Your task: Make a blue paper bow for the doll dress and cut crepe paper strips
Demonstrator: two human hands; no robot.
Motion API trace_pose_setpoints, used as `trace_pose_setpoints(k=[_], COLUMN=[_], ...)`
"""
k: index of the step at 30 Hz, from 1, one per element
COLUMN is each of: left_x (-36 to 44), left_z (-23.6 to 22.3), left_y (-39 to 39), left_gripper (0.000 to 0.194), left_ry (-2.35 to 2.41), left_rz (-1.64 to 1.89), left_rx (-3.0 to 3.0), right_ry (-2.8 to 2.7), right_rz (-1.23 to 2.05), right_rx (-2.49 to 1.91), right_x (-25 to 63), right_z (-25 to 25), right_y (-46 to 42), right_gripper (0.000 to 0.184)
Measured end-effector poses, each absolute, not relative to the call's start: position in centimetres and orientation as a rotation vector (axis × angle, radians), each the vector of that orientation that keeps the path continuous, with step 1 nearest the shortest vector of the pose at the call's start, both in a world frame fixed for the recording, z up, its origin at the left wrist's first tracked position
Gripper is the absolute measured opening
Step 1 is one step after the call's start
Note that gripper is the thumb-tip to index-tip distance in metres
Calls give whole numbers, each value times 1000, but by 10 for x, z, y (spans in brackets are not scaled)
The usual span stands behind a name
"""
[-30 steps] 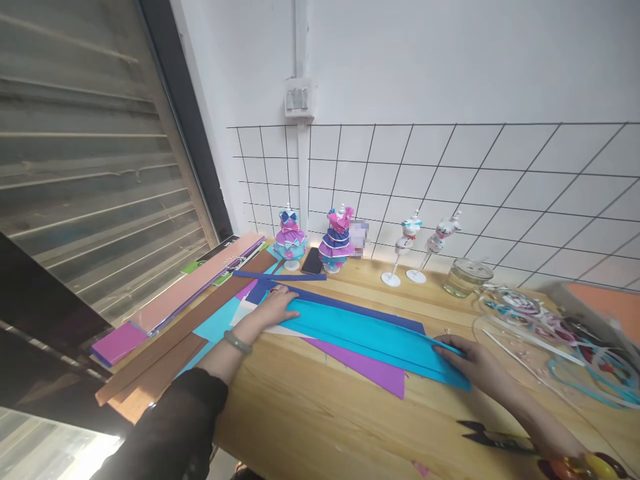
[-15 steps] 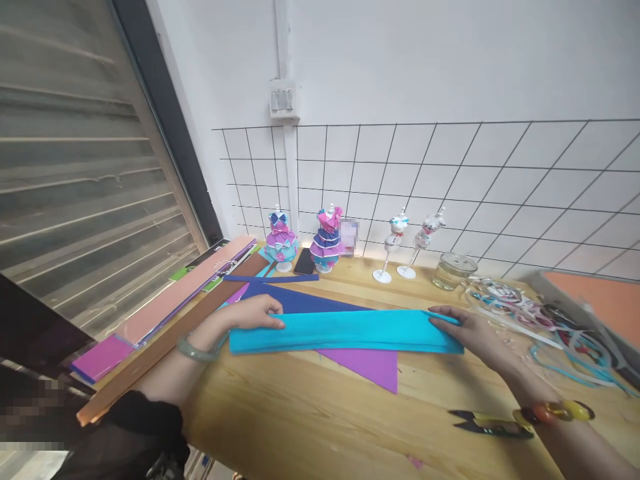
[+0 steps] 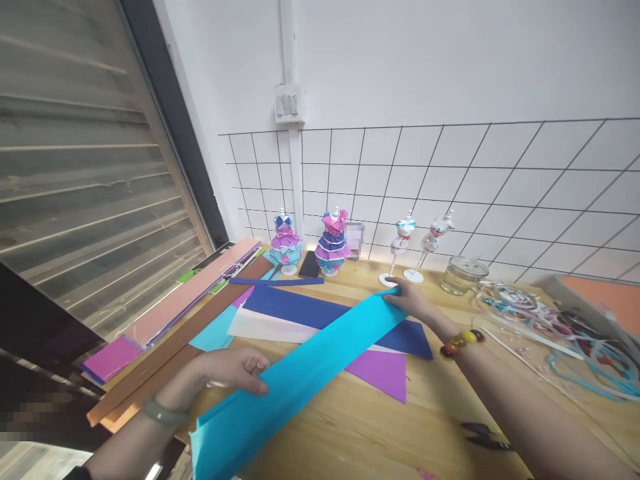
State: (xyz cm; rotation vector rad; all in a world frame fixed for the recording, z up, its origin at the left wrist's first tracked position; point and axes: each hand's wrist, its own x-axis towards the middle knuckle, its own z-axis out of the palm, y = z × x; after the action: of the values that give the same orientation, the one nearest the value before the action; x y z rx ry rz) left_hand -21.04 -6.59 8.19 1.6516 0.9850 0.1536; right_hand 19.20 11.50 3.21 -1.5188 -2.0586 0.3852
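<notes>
Turquoise strip (image 3: 310, 360) aslant, far end pinched tight in right hand (image 3: 409, 298), near left edge pinched in left hand (image 3: 233, 370)!

The left forearm (image 3: 127, 448) enters from 8 o'clock and slants toward 2 o'clock; its wrist (image 3: 187, 385) bends slightly, turning the left hand (image 3: 234, 371) toward 3 o'clock. That hand sits at 7 o'clock, fingers curled in, thumb stretched toward 4 o'clock. The right forearm (image 3: 523, 410) comes in from 4 o'clock, reaching toward 10 o'clock, its wrist (image 3: 441, 325) nearly straight. The right hand (image 3: 410, 300), farther forward, pinches with thumb and fingers pointing toward 10 o'clock. Both hands are well apart.
</notes>
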Motion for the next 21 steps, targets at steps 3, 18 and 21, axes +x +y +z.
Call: trace_pose_setpoints(k=[3, 18, 21], left_x=[-217, -254, -250], left_z=[74, 48, 48], left_y=[-70, -52, -45], left_gripper=[32, 19, 21], left_ry=[982, 1580, 1797], left_rz=[104, 236, 245], left_rx=[1586, 1905, 2027], right_ry=[-2076, -2330, -2386], right_rz=[366, 353, 348], right_rx=[-1497, -1412, -1376], right_x=[171, 194, 193], right_z=[21, -1, -2], right_y=[127, 106, 107], right_gripper=[51, 34, 35])
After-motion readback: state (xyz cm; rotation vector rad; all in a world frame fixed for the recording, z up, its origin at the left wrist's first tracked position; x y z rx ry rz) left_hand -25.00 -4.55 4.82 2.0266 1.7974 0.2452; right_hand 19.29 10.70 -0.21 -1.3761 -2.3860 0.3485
